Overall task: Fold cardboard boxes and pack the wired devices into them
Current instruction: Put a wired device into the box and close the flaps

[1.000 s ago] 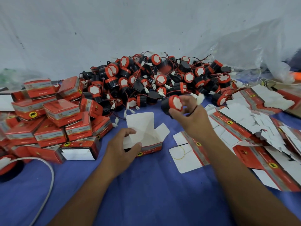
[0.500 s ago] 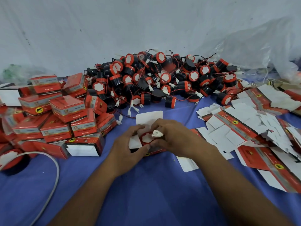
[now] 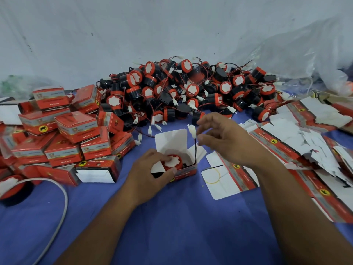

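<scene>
An open red and white cardboard box (image 3: pixel 188 170) stands on the blue cloth at the centre, lid flap upright. A red and black round device (image 3: pixel 172 162) sits inside it. My left hand (image 3: pixel 150 175) grips the box's front corner, with a finger pressing on the device. My right hand (image 3: pixel 227 139) hovers just above and to the right, thumb and forefinger pinching the device's white connector (image 3: pixel 192 129); the black wire (image 3: pixel 195 150) runs down from it into the box. Behind lies a big heap of the same wired devices (image 3: pixel 183 92).
Stacked closed boxes (image 3: pixel 63 131) fill the left side, one lying open-ended (image 3: pixel 97 172). Flat unfolded box blanks (image 3: pixel 298 150) cover the right, one with a yellow rubber band (image 3: pixel 214 175) close to the box. A grey cable (image 3: pixel 57 203) curves at lower left. Clear plastic bags (image 3: pixel 298 50) lie at back right.
My right hand brought a device from the heap down into the open box, then rose, drawing the white connector and wire upward. My left hand stayed on the box.
</scene>
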